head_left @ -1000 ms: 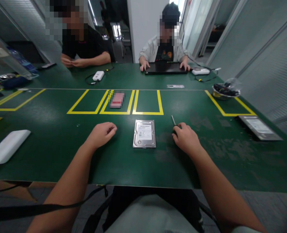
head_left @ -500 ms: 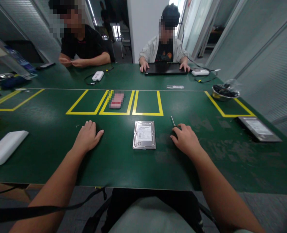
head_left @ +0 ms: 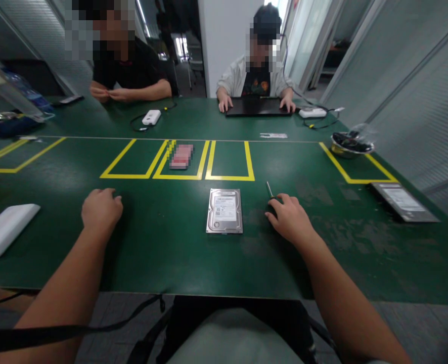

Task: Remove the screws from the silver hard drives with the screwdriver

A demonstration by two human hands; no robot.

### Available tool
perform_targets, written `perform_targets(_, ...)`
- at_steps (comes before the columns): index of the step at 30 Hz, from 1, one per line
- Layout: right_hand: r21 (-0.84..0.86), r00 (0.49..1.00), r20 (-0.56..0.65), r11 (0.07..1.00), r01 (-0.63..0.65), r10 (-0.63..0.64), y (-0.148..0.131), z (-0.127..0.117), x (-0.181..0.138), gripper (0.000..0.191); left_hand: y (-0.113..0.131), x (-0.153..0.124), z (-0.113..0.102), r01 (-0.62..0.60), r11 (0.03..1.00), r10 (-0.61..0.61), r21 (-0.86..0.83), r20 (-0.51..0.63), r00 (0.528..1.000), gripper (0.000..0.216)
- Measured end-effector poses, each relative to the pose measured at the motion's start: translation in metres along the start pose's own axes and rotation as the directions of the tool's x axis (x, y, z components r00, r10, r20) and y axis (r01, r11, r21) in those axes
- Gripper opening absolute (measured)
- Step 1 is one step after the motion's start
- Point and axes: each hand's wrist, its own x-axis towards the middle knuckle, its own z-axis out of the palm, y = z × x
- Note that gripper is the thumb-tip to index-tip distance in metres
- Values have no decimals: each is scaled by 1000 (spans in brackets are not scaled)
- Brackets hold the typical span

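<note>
Before me on the green table [head_left: 163,263], a silver hard drive [head_left: 224,211] lies flat with its white label up, touched by neither hand. To its right, my right hand [head_left: 290,215] is closed around a screwdriver [head_left: 269,189], whose thin metal shaft points away from me past the fingertips. The handle is hidden under the fingers. My left hand [head_left: 101,211] is over the table well to the left of the drive, back of the hand up and fingers curled in. Whatever those fingers may hold is out of sight.
Yellow tape outlines [head_left: 229,178] mark the table, one around a blurred pink item [head_left: 181,156]. A second hard drive [head_left: 405,202] lies at right, near a bowl of dark items [head_left: 351,144]. A white box-like object [head_left: 7,230] is at left. Two people sit opposite, one holding a black panel [head_left: 259,106].
My left hand has moved left, away from the hard drive, and its fingers have gone from stretched out to curled. The right hand and the screwdriver have stayed put.
</note>
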Motion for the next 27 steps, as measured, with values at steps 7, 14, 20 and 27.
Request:
perform_targets(7,-1,1000,-14,1000,4,-4,1,1,0,34,-8,18,7,-23,997,14,76,119,993,52)
perform_targets(14,5,1000,-5,1000,0,0,1,1,0,35,-4,16,2,-39,995,25,92,151,988,49)
perform_targets(20,2,1000,0,1000,9,-9,2,1,1,36,-4,12,-2,-54,993,38,105,149,988,50)
perform_targets(27,-3,1000,-18,1000,18,-18,1,2,0,35,-23,16,2,-1,991,-18,136,139,990,38)
